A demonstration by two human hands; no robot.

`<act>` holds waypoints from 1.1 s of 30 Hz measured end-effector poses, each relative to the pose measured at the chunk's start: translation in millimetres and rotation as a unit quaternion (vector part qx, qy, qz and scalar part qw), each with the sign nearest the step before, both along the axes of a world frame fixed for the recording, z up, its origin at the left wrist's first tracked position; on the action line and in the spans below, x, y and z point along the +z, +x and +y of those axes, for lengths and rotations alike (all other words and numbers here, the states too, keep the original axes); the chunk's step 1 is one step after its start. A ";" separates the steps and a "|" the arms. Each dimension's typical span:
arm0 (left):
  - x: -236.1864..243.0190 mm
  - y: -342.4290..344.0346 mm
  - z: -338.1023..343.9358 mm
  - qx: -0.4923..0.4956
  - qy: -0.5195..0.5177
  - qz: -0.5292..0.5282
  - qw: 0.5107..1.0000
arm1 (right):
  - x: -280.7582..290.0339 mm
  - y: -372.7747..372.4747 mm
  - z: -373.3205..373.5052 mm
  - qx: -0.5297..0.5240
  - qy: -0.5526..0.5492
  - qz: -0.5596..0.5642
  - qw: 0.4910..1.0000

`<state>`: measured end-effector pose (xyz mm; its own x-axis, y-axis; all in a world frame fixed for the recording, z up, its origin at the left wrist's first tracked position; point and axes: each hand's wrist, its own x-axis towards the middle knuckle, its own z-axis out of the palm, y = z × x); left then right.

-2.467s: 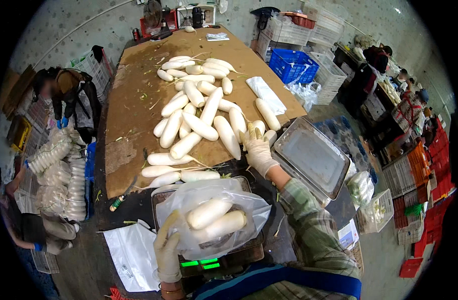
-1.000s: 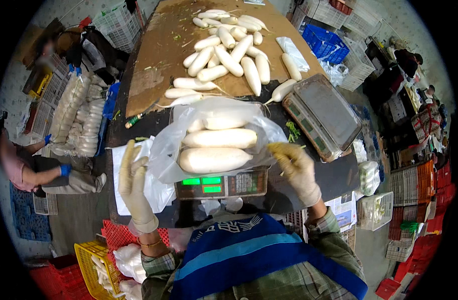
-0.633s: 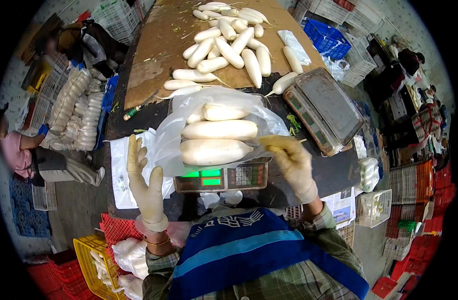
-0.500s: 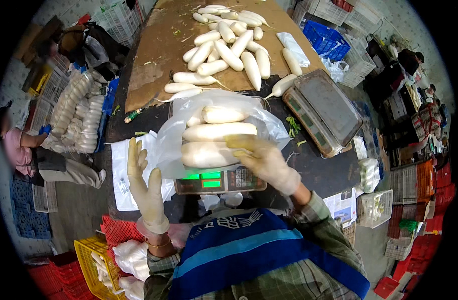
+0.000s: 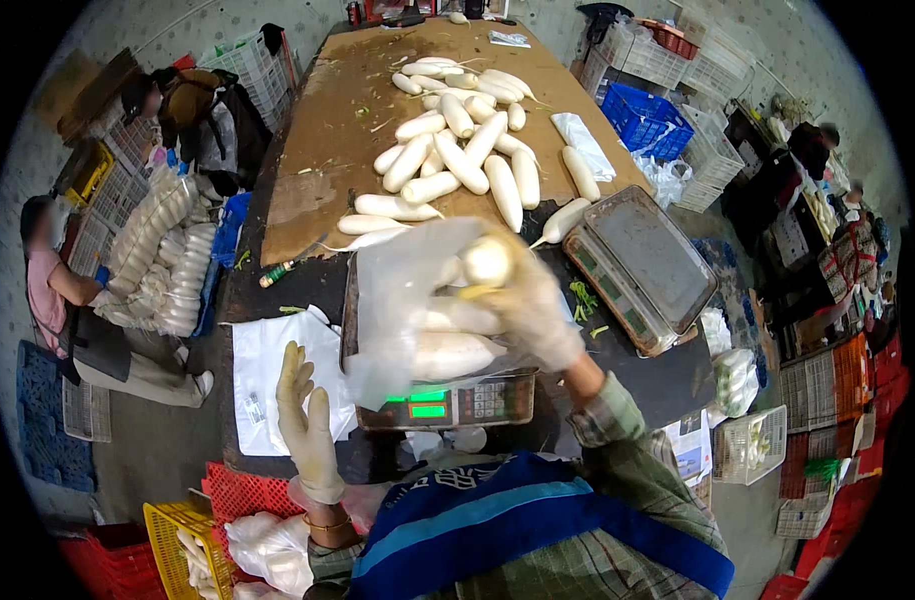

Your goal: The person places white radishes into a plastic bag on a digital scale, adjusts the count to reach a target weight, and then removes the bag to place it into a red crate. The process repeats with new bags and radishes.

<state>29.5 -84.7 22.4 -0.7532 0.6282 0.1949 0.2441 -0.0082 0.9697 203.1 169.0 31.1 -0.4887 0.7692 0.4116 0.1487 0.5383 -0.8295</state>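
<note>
The tabletop [image 5: 622, 385], one dark surface, carries the whole arrangement; one brown cardboard sheet [image 5: 312, 190] covers its far part, probably to keep the produce off the surface. Two scales stand near the person: the weighing scale [image 5: 492, 402], its display lit green, and, to its right, the spare scale [image 5: 642, 265], set at an angle, perhaps to leave room for the arm. One clear bag [image 5: 385, 290] lies over the weighing scale's pan, so its contents appear to rest there; two radishes [image 5: 459, 356] show plainly inside it, a third partly. One white bag [image 5: 277, 385] lies flat to the left, likely within easy reach. The loose radishes [image 5: 462, 165], roughly two dozen, overlap too much for an exact count; most lie on the cardboard. Two hands are seen. The right hand [image 5: 539, 318], blurred, is closed round the held radish [image 5: 489, 261], which is raised end-on over the clear bag. The left hand [image 5: 309, 425] is spread, gripping nothing, beside the weighing scale, perhaps ready to steady the bag. Smallest are one green handle [image 5: 276, 273] at the cardboard's near corner and several leaf scraps [image 5: 583, 300] between the scales.
</note>
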 end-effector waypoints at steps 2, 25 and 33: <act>-1.2 -0.6 0.3 -0.001 -0.003 0.007 1.000 | 54.5 31.0 -23.1 -0.014 -0.073 0.168 0.983; 12.7 21.0 11.0 -0.074 -0.028 0.112 0.991 | -131.2 158.7 35.0 -0.244 -0.242 0.131 0.930; -26.3 12.4 43.2 -0.073 -0.082 0.267 0.957 | -83.0 119.0 -29.2 -0.078 -0.219 0.001 0.973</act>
<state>41.9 -41.6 -3.9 -0.4749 0.7742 0.4184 0.7138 0.0608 0.6977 322.1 139.8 -51.8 -0.3515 0.9358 0.0279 0.1988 0.1037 -0.9745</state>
